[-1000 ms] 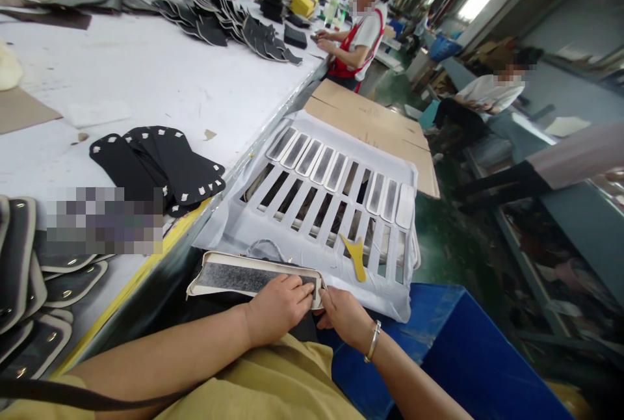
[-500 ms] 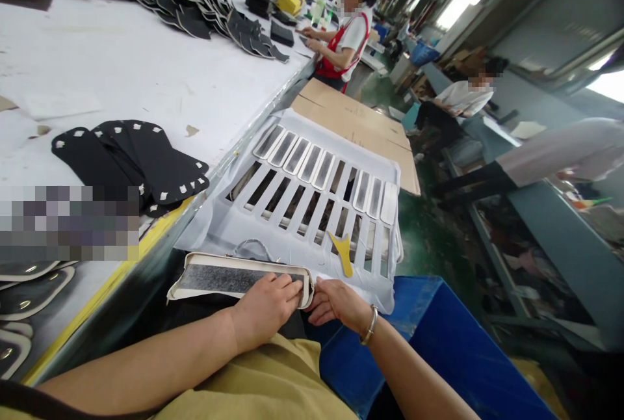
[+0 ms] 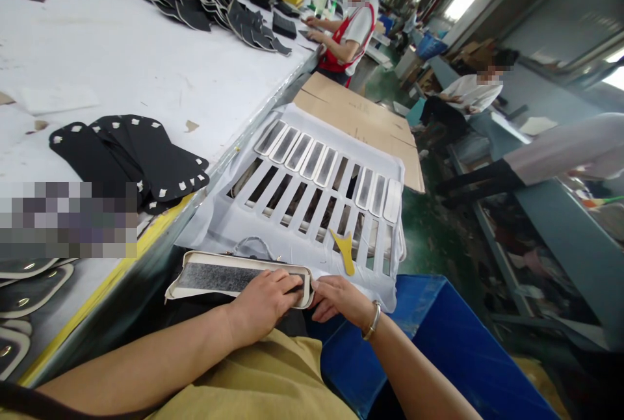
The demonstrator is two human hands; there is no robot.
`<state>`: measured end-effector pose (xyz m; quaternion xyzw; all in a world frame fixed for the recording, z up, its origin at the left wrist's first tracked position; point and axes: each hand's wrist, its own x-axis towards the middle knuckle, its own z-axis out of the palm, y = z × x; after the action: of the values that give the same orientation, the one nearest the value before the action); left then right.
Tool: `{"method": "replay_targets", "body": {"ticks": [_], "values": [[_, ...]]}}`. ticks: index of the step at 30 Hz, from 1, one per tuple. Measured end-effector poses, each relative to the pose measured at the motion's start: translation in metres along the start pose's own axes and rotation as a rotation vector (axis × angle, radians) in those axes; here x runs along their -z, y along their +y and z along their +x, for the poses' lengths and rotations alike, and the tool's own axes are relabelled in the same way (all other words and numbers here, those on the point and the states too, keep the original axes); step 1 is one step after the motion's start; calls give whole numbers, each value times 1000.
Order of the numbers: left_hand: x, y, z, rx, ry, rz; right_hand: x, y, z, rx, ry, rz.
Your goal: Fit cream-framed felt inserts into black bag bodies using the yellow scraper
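Two hands work one long cream strip [image 3: 229, 277] laid across the lap, at the near edge of the white rack [image 3: 312, 212].

The strip is a flat, cream-edged piece with a grey fuzzy centre; it looks light and soft enough to bend, so it seems best gripped at its rounded right end or along its rim. The left hand [image 3: 263, 303] lies flat on that end, fingers pressed down on the grey face. The right hand [image 3: 338, 300] meets it at the tip, fingers curled and pinching the cream edge. A yellow tool [image 3: 344, 251] rests on the rack near its near edge. Left of the rack, black pieces [image 3: 131, 160] lie fanned near the table [image 3: 146, 69] edge. Cardboard [image 3: 361, 121] lies beyond the rack, and a blue bin [image 3: 439, 355] sits at the right.
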<state>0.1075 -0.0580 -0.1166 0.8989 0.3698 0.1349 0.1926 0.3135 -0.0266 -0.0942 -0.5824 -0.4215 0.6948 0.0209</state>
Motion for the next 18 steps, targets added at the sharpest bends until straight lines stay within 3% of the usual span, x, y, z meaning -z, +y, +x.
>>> {"method": "replay_targets", "body": {"ticks": [6, 13, 18], "values": [[2, -4, 1, -10, 3, -6, -7, -4, 1, -18, 73, -123], [3, -4, -3, -90, 14, 7, -9, 0, -1, -44, 94, -56], [1, 4, -6, -61, 4, 119, -9, 1, -4, -42, 100, -1]]}}
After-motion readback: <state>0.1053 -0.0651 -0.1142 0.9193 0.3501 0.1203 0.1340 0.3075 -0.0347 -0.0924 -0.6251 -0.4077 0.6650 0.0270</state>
